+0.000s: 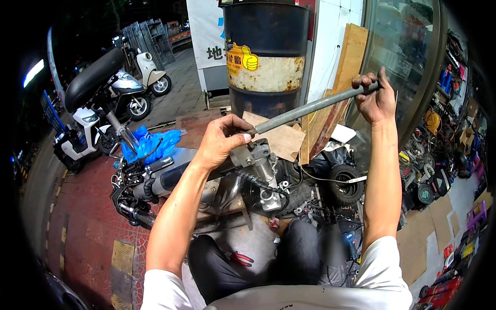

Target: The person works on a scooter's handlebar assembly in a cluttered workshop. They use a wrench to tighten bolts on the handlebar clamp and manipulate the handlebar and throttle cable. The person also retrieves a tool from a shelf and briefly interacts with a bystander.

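Observation:
A long grey metal pipe (318,107) slants up to the right across the view. My right hand (378,101) is closed around its upper end, arm raised. At the pipe's lower end, my left hand (223,140) pinches a small dark piece (251,132) between thumb and fingertips; its kind is too small to tell. Just below that hand lies the scooter frame (178,173), with a silver metal fork part (266,178) and a dark coiled cable beside it. Red-handled pliers (242,259) rest on the ground between my legs.
A rusty drum (268,62) stands ahead, with wooden boards (347,67) leaning on its right. A small wheel (346,183) and loose parts lie right of the frame. Blue plastic (152,144) covers its left part. Parked scooters (85,121) stand farther left; cluttered shelves (460,98) line the right.

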Tool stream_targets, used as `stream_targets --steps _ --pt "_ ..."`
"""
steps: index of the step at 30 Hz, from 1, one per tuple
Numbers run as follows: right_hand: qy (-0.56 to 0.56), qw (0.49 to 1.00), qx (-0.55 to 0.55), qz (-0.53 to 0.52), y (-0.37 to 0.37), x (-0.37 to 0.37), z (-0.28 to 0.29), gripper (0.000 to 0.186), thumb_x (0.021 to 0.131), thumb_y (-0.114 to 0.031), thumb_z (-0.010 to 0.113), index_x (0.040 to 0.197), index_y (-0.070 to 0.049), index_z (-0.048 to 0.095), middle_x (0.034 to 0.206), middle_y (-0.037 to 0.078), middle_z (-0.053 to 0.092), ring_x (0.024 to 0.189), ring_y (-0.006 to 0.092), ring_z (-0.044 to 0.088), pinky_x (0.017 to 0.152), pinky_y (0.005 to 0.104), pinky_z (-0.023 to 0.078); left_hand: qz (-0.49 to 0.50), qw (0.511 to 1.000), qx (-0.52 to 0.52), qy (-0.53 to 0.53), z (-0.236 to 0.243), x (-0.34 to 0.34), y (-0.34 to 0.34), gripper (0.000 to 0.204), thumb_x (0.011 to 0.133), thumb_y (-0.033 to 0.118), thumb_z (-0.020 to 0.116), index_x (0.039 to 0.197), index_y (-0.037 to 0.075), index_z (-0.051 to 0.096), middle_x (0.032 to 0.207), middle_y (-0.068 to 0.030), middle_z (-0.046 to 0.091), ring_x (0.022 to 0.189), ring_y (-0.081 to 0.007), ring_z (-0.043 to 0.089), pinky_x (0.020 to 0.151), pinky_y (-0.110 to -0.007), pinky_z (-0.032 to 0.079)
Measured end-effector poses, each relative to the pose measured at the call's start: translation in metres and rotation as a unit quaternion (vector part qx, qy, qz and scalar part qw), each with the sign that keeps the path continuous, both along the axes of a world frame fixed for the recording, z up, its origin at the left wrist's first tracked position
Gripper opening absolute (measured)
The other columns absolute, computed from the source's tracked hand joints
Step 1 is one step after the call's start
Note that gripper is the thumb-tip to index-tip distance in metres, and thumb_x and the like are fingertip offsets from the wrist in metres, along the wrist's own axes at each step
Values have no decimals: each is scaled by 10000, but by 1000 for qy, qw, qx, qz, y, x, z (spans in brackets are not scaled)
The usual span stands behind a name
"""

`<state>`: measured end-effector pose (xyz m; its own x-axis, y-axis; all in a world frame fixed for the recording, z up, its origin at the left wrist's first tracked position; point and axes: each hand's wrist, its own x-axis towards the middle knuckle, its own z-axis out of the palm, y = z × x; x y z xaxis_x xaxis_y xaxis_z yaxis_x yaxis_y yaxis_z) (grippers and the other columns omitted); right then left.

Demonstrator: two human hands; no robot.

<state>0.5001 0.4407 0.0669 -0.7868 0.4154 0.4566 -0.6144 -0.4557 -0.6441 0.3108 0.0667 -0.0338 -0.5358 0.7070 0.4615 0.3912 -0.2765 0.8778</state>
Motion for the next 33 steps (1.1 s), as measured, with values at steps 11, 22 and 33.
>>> stream_targets --steps 11,22,33 --pt "-101 992 -57 -39 39 -122 5 447 1041 -500 578 841 -116 469 674 44 555 670 243 637 352 235 280 57 998 32 -1 -9 -2 12 328 830 116 771 1088 -70 691 1121 -143 687 929 -174 693 883 -319 547" --pt "-115 987 -86 -73 44 -154 1 415 1020 -485 624 883 -131 457 663 42 548 592 206 596 363 241 258 217 959 53 173 -13 11 19 229 780 87 758 977 -24 723 1157 -142 667 1069 -217 639 870 -345 530" --pt "79 975 -38 -203 -18 -4 0 340 1020 -426 648 859 -159 513 648 14 542 646 218 609 529 289 395 199 959 72 187 -17 14 18 181 779 49 722 952 -4 717 1084 -102 674 1039 -211 643 839 -327 521"
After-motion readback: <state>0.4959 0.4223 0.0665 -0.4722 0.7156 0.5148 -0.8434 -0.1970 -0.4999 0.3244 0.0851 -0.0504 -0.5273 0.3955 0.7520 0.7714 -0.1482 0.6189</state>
